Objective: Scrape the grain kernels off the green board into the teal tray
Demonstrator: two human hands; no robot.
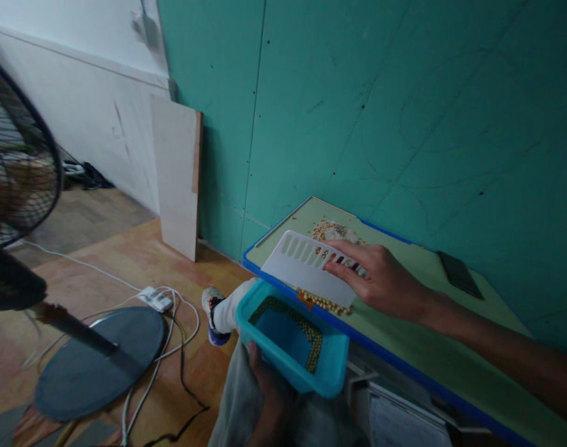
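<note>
My right hand (386, 279) is closed on a white plastic piece with a row of slots (306, 270), gripping it at its slotted side. The piece is tilted over the edge of a pale green table with a blue rim (455, 379). Yellowish beans (327, 303) lie along its lower edge, at the table's edge. Below, a turquoise plastic tub (342, 366) sits by my lap, with more beans (314, 351) around its bottom. My left hand (267, 379) holds the tub from its near side; most of its fingers are hidden beneath.
A pile of beans and white grains (337, 232) lies farther back on the table. A dark phone (459, 274) rests at the right. On the left stand a fan (13, 174), its base (102, 366) and a power strip (154, 299) with loose cords. A green wall rises behind.
</note>
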